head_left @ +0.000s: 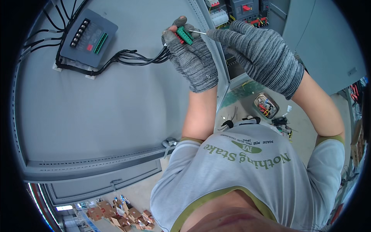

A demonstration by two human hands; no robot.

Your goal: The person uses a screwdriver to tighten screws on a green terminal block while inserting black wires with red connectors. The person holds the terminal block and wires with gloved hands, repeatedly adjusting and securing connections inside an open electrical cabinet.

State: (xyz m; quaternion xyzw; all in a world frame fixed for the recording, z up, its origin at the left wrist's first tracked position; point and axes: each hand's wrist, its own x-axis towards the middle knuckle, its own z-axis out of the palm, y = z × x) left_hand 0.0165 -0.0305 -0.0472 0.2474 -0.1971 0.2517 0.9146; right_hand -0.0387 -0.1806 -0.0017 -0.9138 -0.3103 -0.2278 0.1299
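Holding one green connector (185, 35) in left hand (195, 62), one rod (198, 32) in right hand (266, 54)

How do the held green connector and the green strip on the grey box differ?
The green connector is in the left hand; the green strip sits on the grey box. In view, the connector slopes down rightward, the strip down leftward. The connector looks chunkier, the strip narrower. Both are green and elongated.

Electrical workshop: cabinet door (100, 123), circuit breaker (241, 11), tool tub (276, 107).
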